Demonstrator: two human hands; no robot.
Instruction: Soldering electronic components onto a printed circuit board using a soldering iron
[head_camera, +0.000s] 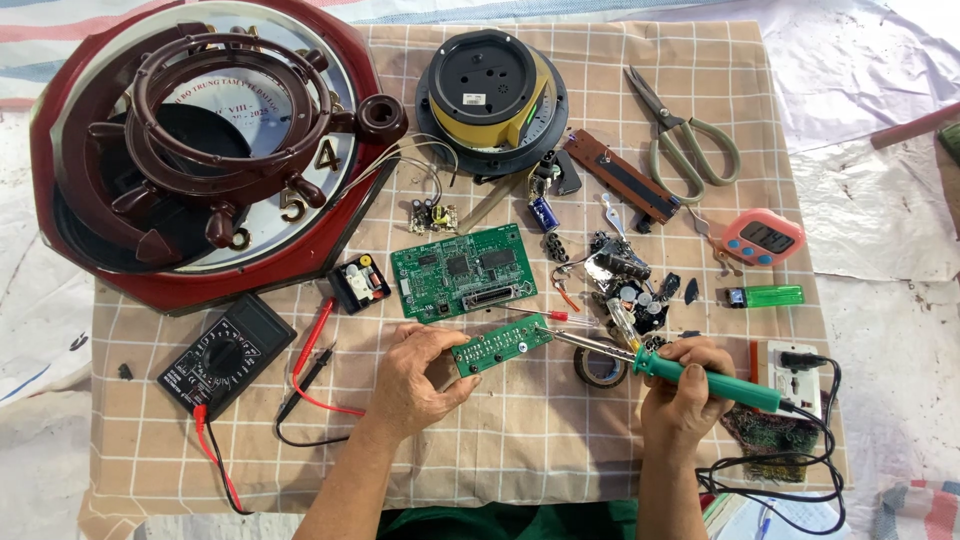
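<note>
While both hands work, checked beige cloth (560, 430) covers the surface.
Left hand (415, 380) grips small green circuit board (500, 345); right hand (685, 385) clamps green-handled soldering iron (700, 378), tip on board; white plastic sheeting (880, 120) underneath.

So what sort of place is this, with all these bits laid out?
Most likely a makeshift electronics repair spot set up on a checked cloth. The right hand holds a soldering iron to a small circuit board in the left hand, with a multimeter and an opened wall clock nearby.
</note>
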